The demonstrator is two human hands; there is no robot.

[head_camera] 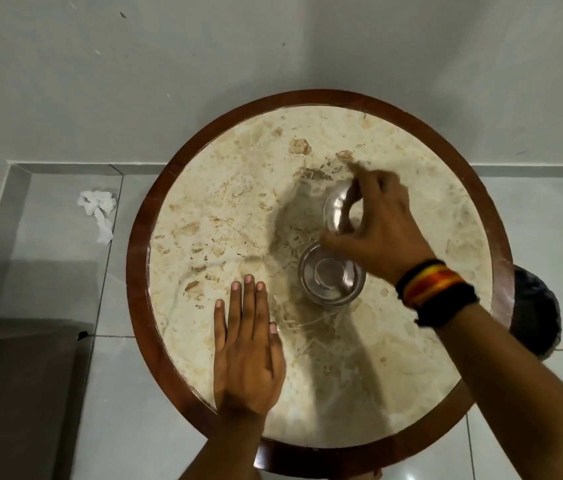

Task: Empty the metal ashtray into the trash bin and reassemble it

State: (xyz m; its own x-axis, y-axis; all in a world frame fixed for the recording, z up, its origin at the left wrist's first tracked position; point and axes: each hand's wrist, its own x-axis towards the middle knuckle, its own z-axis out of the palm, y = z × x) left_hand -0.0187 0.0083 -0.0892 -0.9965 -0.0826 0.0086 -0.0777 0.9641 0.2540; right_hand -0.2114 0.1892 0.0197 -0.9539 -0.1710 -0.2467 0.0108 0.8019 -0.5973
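The metal ashtray bowl (331, 274) stands upright on the round marble table (224, 202), right of centre, and looks bare inside. Just beyond the bowl, my right hand (377, 223) holds the ashtray's metal lid (337, 207) tilted on edge, pinched between thumb and fingers. My left hand (247, 344) lies flat on the table to the left of the bowl, fingers straight and together, holding nothing. A black, yellow and red wristband (436, 289) wraps my right wrist.
A dark trash bin (536, 313) with a black liner shows past the table's right edge. The table has a brown wooden rim (138, 271). A crumpled white tissue (98, 209) lies on the grey tiled floor at left. A dark mat (20, 393) sits at lower left.
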